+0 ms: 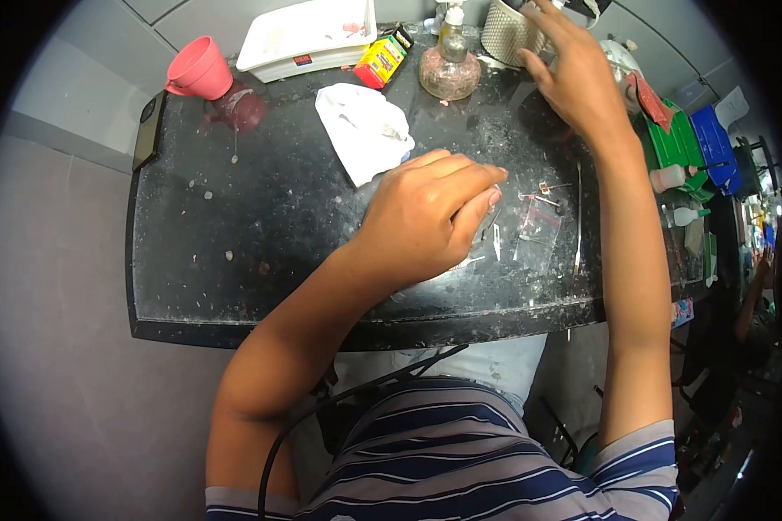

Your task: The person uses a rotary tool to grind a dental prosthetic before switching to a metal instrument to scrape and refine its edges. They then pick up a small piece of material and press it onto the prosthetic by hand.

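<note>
My left hand (430, 208) hovers over the middle of the black table, its fingers curled and pressed together; what they hold, if anything, is hidden. Just behind it lies a crumpled white cloth (365, 126). My right hand (573, 74) reaches to the back right, thumb and fingers apart, beside a white woven basket (506, 35). To the right of my left hand are a small clear plastic bag (539, 227), thin metal tools (578, 221) and a pair of tweezers-like pieces (497, 243).
On the black table (191, 286) stand a pink cup (202, 69), a white tray (308, 39), a yellow and red box (382, 59) and a glass bottle (450, 74). A phone (149, 130) rests at the left edge. Green (673, 143) and blue (719, 148) containers are at right.
</note>
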Motion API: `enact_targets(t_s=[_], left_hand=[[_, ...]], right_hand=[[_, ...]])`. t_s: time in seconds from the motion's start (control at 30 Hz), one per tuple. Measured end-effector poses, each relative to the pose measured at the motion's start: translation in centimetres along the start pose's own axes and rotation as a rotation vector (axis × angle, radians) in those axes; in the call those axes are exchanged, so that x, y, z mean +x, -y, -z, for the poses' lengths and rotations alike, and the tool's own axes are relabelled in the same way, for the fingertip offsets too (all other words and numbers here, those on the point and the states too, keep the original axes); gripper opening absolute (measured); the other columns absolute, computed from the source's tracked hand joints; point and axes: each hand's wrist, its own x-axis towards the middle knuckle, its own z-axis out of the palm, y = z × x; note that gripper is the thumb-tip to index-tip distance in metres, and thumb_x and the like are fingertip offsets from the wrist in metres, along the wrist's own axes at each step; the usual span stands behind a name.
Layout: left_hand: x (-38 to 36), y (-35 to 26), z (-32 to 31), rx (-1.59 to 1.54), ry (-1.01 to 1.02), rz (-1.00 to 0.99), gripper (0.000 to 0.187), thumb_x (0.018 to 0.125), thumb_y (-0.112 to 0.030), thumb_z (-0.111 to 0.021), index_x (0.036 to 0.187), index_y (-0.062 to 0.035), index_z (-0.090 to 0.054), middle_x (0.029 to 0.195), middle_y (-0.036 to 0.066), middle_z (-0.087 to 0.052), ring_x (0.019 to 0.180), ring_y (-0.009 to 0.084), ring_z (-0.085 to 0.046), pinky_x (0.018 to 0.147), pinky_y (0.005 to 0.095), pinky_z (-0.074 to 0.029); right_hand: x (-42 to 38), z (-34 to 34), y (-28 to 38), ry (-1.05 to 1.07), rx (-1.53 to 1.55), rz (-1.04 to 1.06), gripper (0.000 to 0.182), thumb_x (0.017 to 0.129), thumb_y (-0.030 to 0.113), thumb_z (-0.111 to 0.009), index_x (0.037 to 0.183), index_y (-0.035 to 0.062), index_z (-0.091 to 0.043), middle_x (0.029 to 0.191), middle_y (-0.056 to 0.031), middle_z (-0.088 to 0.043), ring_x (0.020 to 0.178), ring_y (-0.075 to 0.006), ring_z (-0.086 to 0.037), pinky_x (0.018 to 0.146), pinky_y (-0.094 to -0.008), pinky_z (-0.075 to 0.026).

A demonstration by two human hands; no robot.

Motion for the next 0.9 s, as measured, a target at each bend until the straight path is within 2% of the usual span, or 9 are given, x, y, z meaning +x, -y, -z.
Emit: enact_targets(t_s=[0.03, 0.1, 0.13, 0.2, 0.23, 0.33, 0.37, 0.5, 0.9], left_hand=[[0.0, 0.1, 0.0, 0.001, -0.006, -0.003, 0.015, 0.085, -0.002, -0.07, 0.1, 0.0022, -0.071, 0.088, 0.014, -0.072, 0.077, 0.0282, -0.068, 0.073, 0.0351, -0.053], [0.1, 0.0, 0.0, -0.001, -0.003, -0.005, 0.016, 0.085, -0.002, -0.07, 0.1, 0.0023, -0.071, 0.089, 0.015, -0.072, 0.077, 0.0282, -0.068, 0.073, 0.035, -0.053], [0.2, -0.1, 0.2, 0.018, 0.007, 0.019, 0.016, 0.085, -0.001, -0.069, 0.101, 0.0025, -0.071, 0.088, 0.015, -0.072, 0.077, 0.0276, -0.068, 0.073, 0.0345, -0.053], [0.4, 0.0, 0.5, 0.035, 0.022, 0.04, 0.016, 0.085, -0.001, -0.069, 0.101, 0.0027, -0.072, 0.087, 0.015, -0.072, 0.077, 0.027, -0.068, 0.073, 0.0339, -0.053], [0.6, 0.2, 0.7, 0.023, 0.0, 0.033, 0.016, 0.085, -0.001, -0.069, 0.101, 0.0027, -0.072, 0.086, 0.015, -0.072, 0.076, 0.0261, -0.068, 0.072, 0.0333, -0.053], [0.7, 0.2, 0.7, 0.013, -0.032, 0.032, 0.016, 0.086, -0.001, -0.069, 0.101, 0.0023, -0.073, 0.084, 0.015, -0.072, 0.075, 0.0242, -0.067, 0.071, 0.0319, -0.052], [0.7, 0.1, 0.8, 0.025, -0.011, 0.058, 0.016, 0.086, -0.001, -0.068, 0.101, 0.0023, -0.073, 0.084, 0.014, -0.072, 0.074, 0.024, -0.067, 0.07, 0.0319, -0.052], [0.7, 0.1, 0.6, 0.057, 0.044, 0.107, 0.017, 0.087, -0.003, -0.069, 0.102, 0.001, -0.073, 0.085, 0.013, -0.072, 0.073, 0.0209, -0.067, 0.068, 0.0297, -0.052], [0.7, 0.2, 0.5, -0.007, 0.033, 0.188, 0.02, 0.088, -0.003, -0.071, 0.108, 0.0003, -0.073, 0.087, 0.009, -0.073, 0.074, 0.0131, -0.065, 0.067, 0.0264, -0.051]], right_hand=[[-0.4, 1.1, 0.6, 0.004, 0.005, 0.0, 0.034, 0.085, 0.013, -0.072, 0.115, 0.0005, -0.063, 0.108, -0.0147, -0.067, 0.097, -0.0355, -0.064, 0.084, -0.0434, -0.05], [-1.6, 3.3, 1.1, 0.316, 0.295, -0.31, 0.022, 0.085, 0.002, -0.07, 0.105, -0.0005, -0.063, 0.091, -0.0082, -0.067, 0.091, -0.0254, -0.068, 0.08, -0.0362, -0.053], [-2.5, 3.9, 0.8, 0.318, 0.295, -0.316, 0.022, 0.085, 0.002, -0.07, 0.105, -0.0005, -0.063, 0.091, -0.0082, -0.067, 0.091, -0.0254, -0.068, 0.08, -0.0362, -0.053], [-4.0, 4.9, 0.1, 0.734, 0.862, -0.565, 0.024, 0.081, 0.007, -0.078, 0.099, -0.001, -0.066, 0.078, -0.0022, -0.062, 0.08, -0.0148, -0.064, 0.072, -0.0317, -0.051], [-4.3, 5.6, 0.3, 0.829, 0.828, -0.53, 0.026, 0.075, 0.011, -0.084, 0.092, 0.0, -0.067, 0.078, 0.0012, -0.058, 0.078, -0.0091, -0.058, 0.07, -0.0281, -0.049], [-5.5, 6.5, 0.3, 0.947, 0.865, -0.276, 0.036, 0.062, 0.01, -0.09, 0.089, 0.0017, -0.068, 0.083, -0.0013, -0.062, 0.078, -0.0126, -0.055, 0.071, -0.0281, -0.048], [-5.6, 6.6, 0.6, 0.988, 0.897, -0.269, 0.037, 0.059, 0.007, -0.089, 0.087, 0.0017, -0.066, 0.084, -0.0047, -0.062, 0.078, -0.0188, -0.057, 0.071, -0.0322, -0.048], [-6.0, 6.1, 2.4, 1.052, 0.809, -0.094, 0.03, 0.058, -0.001, -0.083, 0.082, 0.0021, -0.065, 0.085, -0.0095, -0.061, 0.088, -0.031, -0.061, 0.078, -0.0388, -0.048], [-6.5, 5.4, 1.5, 1.025, 0.885, -0.102, 0.018, 0.067, 0.001, -0.079, 0.08, 0.0022, -0.066, 0.084, -0.0109, -0.062, 0.083, -0.0316, -0.062, 0.076, -0.0402, -0.048]])
